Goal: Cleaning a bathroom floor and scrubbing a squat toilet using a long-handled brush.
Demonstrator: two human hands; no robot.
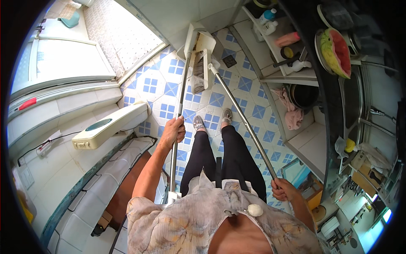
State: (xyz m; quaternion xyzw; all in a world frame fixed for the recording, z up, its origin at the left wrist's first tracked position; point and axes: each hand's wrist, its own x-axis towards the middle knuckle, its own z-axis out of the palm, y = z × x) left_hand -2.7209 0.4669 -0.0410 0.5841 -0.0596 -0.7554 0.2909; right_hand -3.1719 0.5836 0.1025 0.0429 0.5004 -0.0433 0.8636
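My left hand (173, 130) is closed around the metal pole of a long-handled dustpan (205, 42), which stands on the tiled floor ahead of my feet. Lower down on the right, my right hand (283, 189) grips the upper part of a broom's metal handle (243, 116). That handle slants forward to the white broom head (207, 72), whose grey-brown bristles (198, 70) lie sideways at the dustpan's near side. Whether the bristles touch the pan, or any dirt lies inside it, I cannot tell.
A dark square drain cover (229, 61) is set in the blue-and-white floor (169, 89). Open shelves (287, 76) at right hold bottles, a black pan (303, 96) and pink cloth (293, 119). Cut watermelon (336, 53) sits above. A cream appliance (112, 125) stands at left, beside a doorway.
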